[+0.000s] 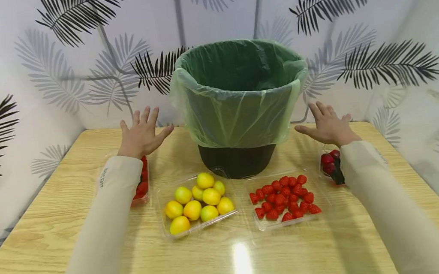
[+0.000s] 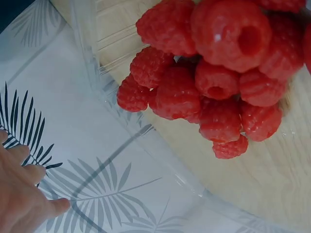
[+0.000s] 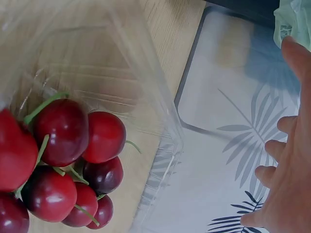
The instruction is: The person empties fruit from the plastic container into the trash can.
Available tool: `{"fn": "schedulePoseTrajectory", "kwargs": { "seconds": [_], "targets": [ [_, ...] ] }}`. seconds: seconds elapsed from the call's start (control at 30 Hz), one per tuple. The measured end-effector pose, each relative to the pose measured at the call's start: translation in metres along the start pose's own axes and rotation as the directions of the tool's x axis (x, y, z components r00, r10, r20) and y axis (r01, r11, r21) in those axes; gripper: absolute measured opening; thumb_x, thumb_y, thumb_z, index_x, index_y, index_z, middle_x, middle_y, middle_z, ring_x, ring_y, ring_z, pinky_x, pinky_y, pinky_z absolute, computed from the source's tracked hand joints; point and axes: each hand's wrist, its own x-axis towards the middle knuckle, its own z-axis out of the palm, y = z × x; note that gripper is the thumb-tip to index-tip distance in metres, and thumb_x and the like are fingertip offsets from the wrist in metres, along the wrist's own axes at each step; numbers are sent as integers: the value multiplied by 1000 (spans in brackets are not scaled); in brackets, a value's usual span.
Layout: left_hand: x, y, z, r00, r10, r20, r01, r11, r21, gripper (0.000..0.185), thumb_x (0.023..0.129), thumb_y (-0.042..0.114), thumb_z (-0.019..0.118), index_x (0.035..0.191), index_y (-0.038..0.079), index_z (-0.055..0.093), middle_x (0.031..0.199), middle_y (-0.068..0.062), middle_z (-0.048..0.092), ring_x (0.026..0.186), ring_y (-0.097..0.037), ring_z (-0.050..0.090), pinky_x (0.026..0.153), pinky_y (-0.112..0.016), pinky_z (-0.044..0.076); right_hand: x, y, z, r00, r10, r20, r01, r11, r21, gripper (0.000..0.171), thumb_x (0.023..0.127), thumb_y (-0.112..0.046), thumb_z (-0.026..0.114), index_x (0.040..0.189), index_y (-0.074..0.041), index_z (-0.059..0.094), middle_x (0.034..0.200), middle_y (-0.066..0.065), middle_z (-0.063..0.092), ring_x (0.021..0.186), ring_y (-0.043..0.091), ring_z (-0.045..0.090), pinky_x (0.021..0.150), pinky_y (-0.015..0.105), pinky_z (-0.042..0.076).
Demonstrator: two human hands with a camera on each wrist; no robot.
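Observation:
Both hands hover open above the wooden table [image 1: 229, 261], one on each side of a black bin lined with a green bag [image 1: 239, 96]. My left hand [image 1: 142, 134] has its fingers spread, left of the bin, above a clear tray of raspberries [image 2: 214, 77] that my sleeve partly hides in the head view. My right hand [image 1: 327, 126] is flat, right of the bin, over a clear tray of cherries [image 3: 63, 160]. Neither hand holds anything. The left hand's fingers [image 2: 24, 194] and the right hand's fingers [image 3: 286, 160] show at the edges of the wrist views.
In front of the bin sit a clear tray of yellow fruits [image 1: 197, 203] and a clear tray of raspberries [image 1: 284, 198]. Walls with a palm-leaf print [image 1: 391, 63] enclose the table at the back and both sides.

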Motion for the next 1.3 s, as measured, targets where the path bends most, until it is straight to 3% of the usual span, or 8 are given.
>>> {"fn": "schedulePoseTrajectory", "kwargs": {
  "seconds": [0.43, 0.73, 0.93, 1.03, 1.3],
  "targets": [
    [1, 6, -20, 999, 36, -34, -38, 997, -61, 80, 97, 62, 27, 155, 14, 4, 161, -16, 3, 146, -43, 1, 111, -70, 3, -21, 17, -5, 999, -13, 31, 12, 1000, 26, 99, 91, -67, 40, 153, -2, -2, 156, 30, -1, 139, 55, 3, 96, 83, 1],
    [3, 7, -38, 995, 85, -52, -89, 993, -79, 73, 101, 52, 27, 155, 8, 3, 160, -20, 1, 144, -46, 2, 113, -64, 12, -44, 36, 3, 999, -6, 49, 4, 999, 41, 98, 92, -64, 42, 152, 0, -2, 154, 33, 0, 138, 56, 3, 93, 85, -2],
    [3, 3, -48, 990, 111, -85, -122, 984, -127, 73, 102, 51, 25, 154, 5, 1, 159, -22, 1, 144, -47, -1, 117, -58, 8, -57, 53, 10, 999, -2, 47, -1, 999, 50, 99, 93, -62, 42, 151, 3, -3, 153, 35, 0, 138, 55, 5, 91, 86, 2],
    [2, 4, -52, 989, 112, -95, -126, 979, -161, 74, 101, 53, 23, 154, 6, 1, 159, -22, -1, 144, -45, -3, 117, -57, 6, -63, 60, 13, 999, 0, 47, -4, 996, 85, 97, 94, -59, 43, 151, 4, -7, 152, 36, -1, 137, 56, 5, 91, 85, 4],
    [3, 15, -69, 975, 157, -157, -191, 954, -230, 75, 100, 58, 20, 155, 13, -2, 161, -14, -5, 147, -35, -9, 119, -54, 4, -75, 77, 25, 998, -51, 33, 41, 967, 251, 93, 99, -38, 48, 143, 17, -12, 147, 44, -8, 136, 58, -4, 105, 72, 12]
  ]
}}
